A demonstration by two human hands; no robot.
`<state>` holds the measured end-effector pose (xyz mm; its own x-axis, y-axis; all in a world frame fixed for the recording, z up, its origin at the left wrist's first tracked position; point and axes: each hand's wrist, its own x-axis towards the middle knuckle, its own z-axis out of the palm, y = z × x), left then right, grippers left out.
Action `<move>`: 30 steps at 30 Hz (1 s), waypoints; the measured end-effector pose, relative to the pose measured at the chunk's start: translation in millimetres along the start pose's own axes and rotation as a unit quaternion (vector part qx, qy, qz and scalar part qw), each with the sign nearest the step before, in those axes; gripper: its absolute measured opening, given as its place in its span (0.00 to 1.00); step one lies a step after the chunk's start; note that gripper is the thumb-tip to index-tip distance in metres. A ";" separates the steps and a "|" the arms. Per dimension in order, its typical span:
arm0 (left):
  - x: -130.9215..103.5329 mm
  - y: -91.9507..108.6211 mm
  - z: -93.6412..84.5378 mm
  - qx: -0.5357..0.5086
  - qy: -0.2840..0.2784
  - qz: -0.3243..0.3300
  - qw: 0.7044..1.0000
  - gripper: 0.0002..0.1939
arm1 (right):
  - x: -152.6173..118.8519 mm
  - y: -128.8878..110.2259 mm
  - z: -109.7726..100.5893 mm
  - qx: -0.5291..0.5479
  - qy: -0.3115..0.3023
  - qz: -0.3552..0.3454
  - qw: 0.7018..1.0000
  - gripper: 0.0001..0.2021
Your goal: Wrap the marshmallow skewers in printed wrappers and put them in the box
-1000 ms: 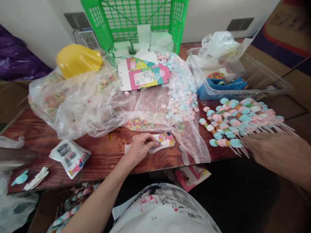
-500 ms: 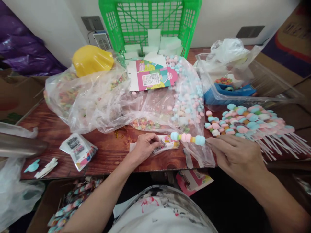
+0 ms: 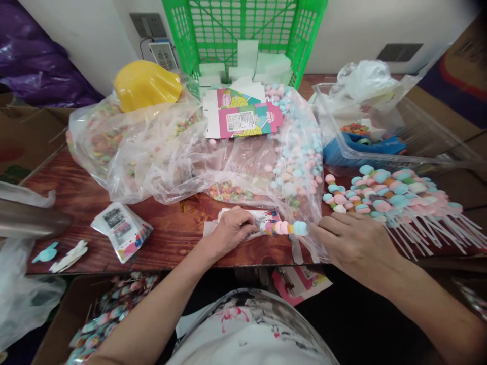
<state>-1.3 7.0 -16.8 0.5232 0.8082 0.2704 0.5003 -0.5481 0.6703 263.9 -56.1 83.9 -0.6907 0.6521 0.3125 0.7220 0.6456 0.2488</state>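
Observation:
A skewer of pink and blue candies [image 3: 291, 227] is pinched at its right end by my right hand [image 3: 352, 241]. Its left end reaches into the mouth of a printed clear wrapper [image 3: 268, 219], which the fingers of my left hand [image 3: 233, 230] pinch near the table's front edge. Right of my right hand lies a pile of candy skewers [image 3: 399, 190] with white sticks. Behind both hands are a bag of pink and blue candies [image 3: 299, 152] and a bag of ring-shaped candies [image 3: 140, 152].
A stack of printed wrappers [image 3: 122, 230] lies on the left of the table [image 3: 171, 248]. A green crate [image 3: 243, 25], printed cartons [image 3: 243, 119], a yellow bowl [image 3: 146, 86] and a clear bin [image 3: 342, 147] stand farther back. Below left is a box of wrapped skewers.
My right hand has moved left and slightly down with the skewer, whose left end has gone into the wrapper. The wrapper's mouth is now lifted open. The view has shifted a little.

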 end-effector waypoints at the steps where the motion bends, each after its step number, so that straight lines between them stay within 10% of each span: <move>1: -0.2 0.1 -0.4 -0.002 -0.004 0.002 1.000 0.04 | 1.9 -0.8 1.7 -0.002 -0.001 -0.005 1.000 0.12; 16: 4.3 1.7 -0.8 0.052 0.057 0.099 0.992 0.17 | 13.2 -12.4 33.1 0.047 0.052 -0.030 0.997 0.14; 23: 9.9 33.0 -6.6 -0.045 -0.103 0.079 0.990 0.19 | 14.7 -4.8 8.1 0.074 0.106 -0.034 0.991 0.11; 30: 7.0 62.3 2.6 -0.131 -0.133 0.002 0.982 0.19 | 19.5 -11.3 0.8 0.113 0.054 -0.053 0.991 0.10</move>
<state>35.3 -22.0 25.1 0.7045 0.7017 0.1063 0.3216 -0.4492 0.8335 242.3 -50.3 86.4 -0.7444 0.5379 0.3956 0.6105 0.7882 0.0771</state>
